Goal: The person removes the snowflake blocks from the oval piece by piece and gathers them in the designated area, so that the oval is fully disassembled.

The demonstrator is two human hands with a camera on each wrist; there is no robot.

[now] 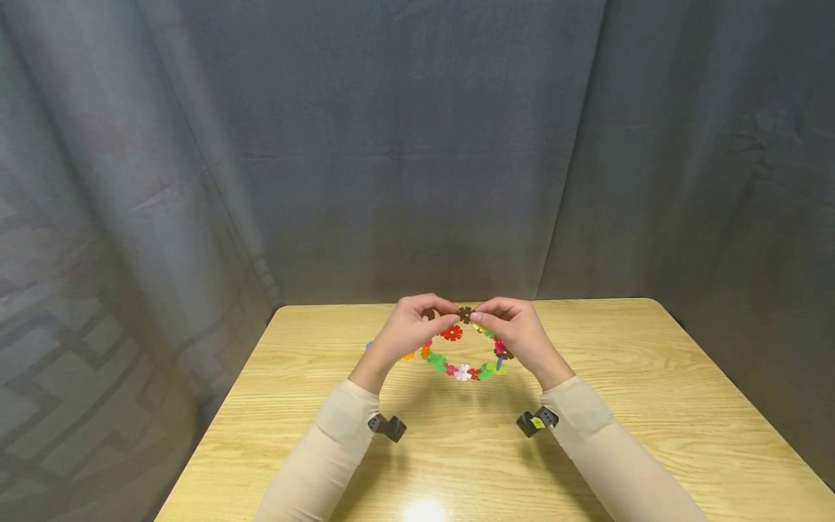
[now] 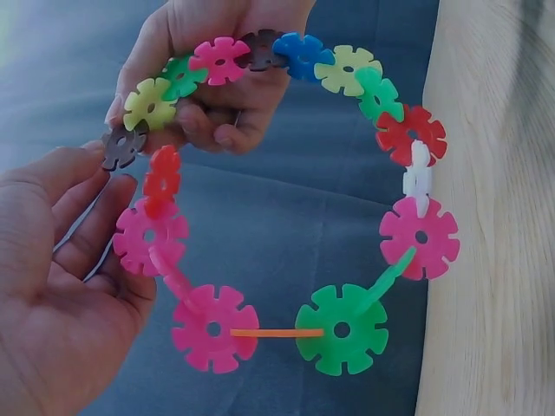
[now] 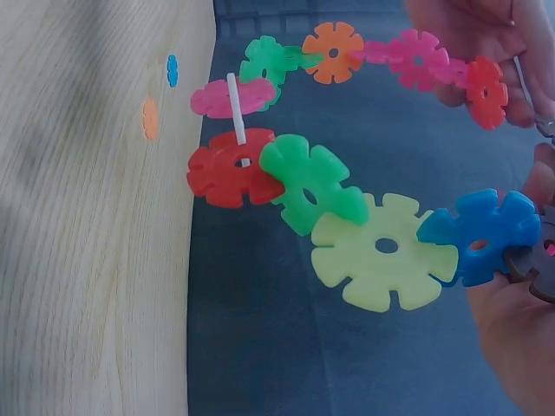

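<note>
Above the middle of the pale wooden desk (image 1: 457, 449), a ring of interlocking plastic flower-shaped discs in many colours (image 1: 462, 355) is held up between both hands. On the left, the left hand (image 1: 409, 333) is closed in a pinch, thumb and forefinger meeting at the top of the ring beside a single brown disc (image 1: 464, 314); its remaining fingers are loosely curled. On the right, the right hand (image 1: 515, 335) pinches that same brown disc from the other side, and the upper right arc of the ring is steadied in its curled fingers.

The step in hand is judged to be the closing of the ring at the brown disc. It would be done well if the slots of the two facing discs were lined up edge to edge before pressure is applied, and if the push were kept gentle, so that the neighbouring joints are not sprung apart.

From the head view, only a small hanging loop is seen. From the left wrist view, a gap is shown between the brown disc (image 2: 121, 146) and a red disc (image 2: 161, 180) turned nearly edge-on. From the right wrist view, two loose discs, a blue one (image 3: 172, 70) and an orange one (image 3: 150, 118), are revealed lying on the desk.
</note>
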